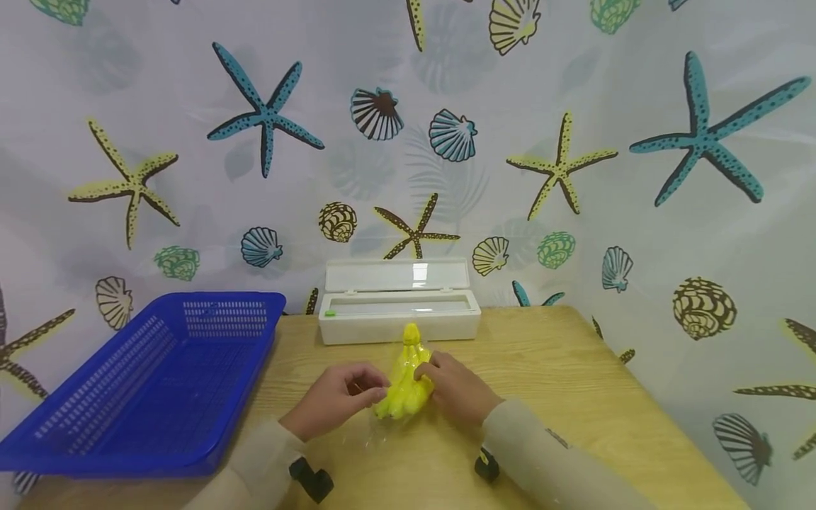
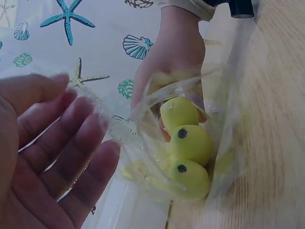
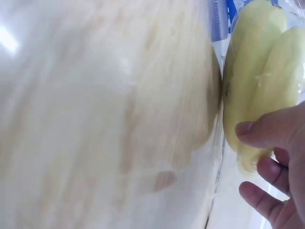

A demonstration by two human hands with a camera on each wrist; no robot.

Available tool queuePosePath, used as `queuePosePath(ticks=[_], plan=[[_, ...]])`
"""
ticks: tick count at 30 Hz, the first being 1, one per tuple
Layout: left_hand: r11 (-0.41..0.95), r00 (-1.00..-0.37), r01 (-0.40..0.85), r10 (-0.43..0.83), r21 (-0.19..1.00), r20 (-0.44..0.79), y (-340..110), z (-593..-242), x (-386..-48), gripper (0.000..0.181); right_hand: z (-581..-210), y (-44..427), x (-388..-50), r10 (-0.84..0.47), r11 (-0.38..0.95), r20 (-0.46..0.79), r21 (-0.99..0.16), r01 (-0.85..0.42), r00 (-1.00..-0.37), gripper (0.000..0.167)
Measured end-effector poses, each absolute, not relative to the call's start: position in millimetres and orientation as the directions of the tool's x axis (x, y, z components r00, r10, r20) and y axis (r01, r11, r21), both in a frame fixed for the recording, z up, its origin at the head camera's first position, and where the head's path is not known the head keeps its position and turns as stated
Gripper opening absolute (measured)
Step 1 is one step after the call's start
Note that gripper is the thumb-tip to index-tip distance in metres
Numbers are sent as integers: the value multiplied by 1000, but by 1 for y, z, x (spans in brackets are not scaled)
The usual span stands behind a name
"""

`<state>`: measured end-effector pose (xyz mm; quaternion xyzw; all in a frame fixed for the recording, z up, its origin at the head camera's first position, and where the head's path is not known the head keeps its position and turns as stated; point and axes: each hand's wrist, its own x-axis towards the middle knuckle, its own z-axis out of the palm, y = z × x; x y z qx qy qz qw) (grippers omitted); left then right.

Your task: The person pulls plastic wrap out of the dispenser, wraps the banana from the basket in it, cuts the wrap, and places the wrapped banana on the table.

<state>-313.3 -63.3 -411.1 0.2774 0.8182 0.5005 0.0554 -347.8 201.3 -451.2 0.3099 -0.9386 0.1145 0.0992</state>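
Observation:
A bunch of yellow bananas (image 1: pixel 408 386), glossy with clear plastic film (image 2: pixel 143 143), lies on the table with its stem pointing away from me. My right hand (image 1: pixel 455 388) grips the bunch from the right side. In the right wrist view the thumb (image 3: pixel 259 133) presses on one banana, its fingers curled below. On the left, my left hand (image 1: pixel 341 398) is beside the banana tips, thumb and forefinger close together at the film's loose edge. The left wrist view shows its other fingers (image 2: pixel 71 143) loosely bent. Film stands out around the dark-ended banana tips (image 2: pixel 186 148).
Behind the bananas stands a long white box (image 1: pixel 398 329), lid (image 1: pixel 382 276) raised, with a small green piece (image 1: pixel 329 313) at its left. A blue plastic basket (image 1: pixel 217 425) is at the left on the wooden table (image 1: pixel 529 361). A patterned sheet (image 1: pixel 395 170) hangs behind and at the right.

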Motion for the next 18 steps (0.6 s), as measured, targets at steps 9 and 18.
queuePosePath(ticks=[9,18], plan=[[133,-896,265,400,955,193,-78,-429,-346,46,-444,202,-347,-502,781,143,-349,-518,-853,30],[521,-962,85,265,850,-67,-61,-462,-371,20,-407,162,-349,-235,820,149,-500,-278,-960,52]])
